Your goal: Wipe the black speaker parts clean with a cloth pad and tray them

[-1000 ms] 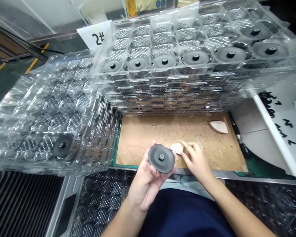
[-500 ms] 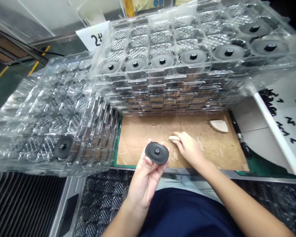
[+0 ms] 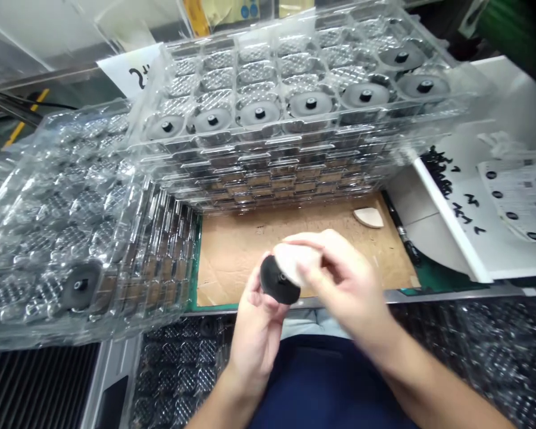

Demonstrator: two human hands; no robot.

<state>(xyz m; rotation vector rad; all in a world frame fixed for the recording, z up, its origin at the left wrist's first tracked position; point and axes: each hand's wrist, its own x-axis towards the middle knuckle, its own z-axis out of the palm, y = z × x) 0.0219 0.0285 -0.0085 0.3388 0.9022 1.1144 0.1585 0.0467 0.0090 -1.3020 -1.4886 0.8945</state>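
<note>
A black oval disc (image 3: pixel 277 290) with a small raised stud at its centre rests in my left hand (image 3: pixel 259 316), the fingers curled round its edge. My right hand (image 3: pixel 348 280) pinches a whitish pad (image 3: pixel 295 260), smeared by motion, over the upper right part of the disc. Whether pad and disc touch I cannot tell. Beyond my hands, a second cream-coloured wedge-shaped pad (image 3: pixel 368 217) lies on the cardboard sheet (image 3: pixel 232 244).
A tall stack of clear plastic trays (image 3: pixel 268 143) stands behind, several discs in its top layer. Another tray stack (image 3: pixel 71 220) is at left, holding one disc near its front. At right, a white bin (image 3: pixel 513 196) contains small black parts (image 3: pixel 438 167) and printed paper.
My right hand has lifted the pad from the cardboard and brought it left over the disc. The disc has tilted in my left hand. The whole view has shifted to the right.
</note>
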